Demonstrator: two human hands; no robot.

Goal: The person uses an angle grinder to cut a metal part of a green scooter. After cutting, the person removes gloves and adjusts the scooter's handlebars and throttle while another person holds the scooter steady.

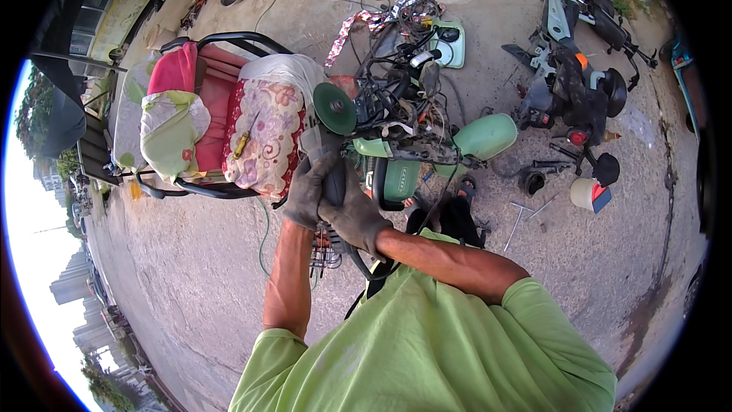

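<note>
1. Both gloved hands hold an angle grinder (329, 154) in front of the chest. The left hand (306, 191) wraps the grinder's body from the left; the right hand (354, 217) closes round its rear grip, where the cord drops away toward the shirt.
2. The green disc (335, 108) sits at the top of the tool, facing the camera, just beside the stripped green scooter (415, 149). I cannot tell whether it touches any part of the frame.
3. To do this well, I judge both fists should stay tight, with the wrists straight, so the tool cannot kick sideways.
4. The tangle of wires (404, 38) on the scooter lies close behind the disc; keeping the disc's edge clear of them seems wise.
5. The cushioned seat (229, 126), with its floral cloth, stands just left of the disc; sparks are best aimed away from it.
6. The cord hangs near the knees and is best kept behind the tool.
</note>
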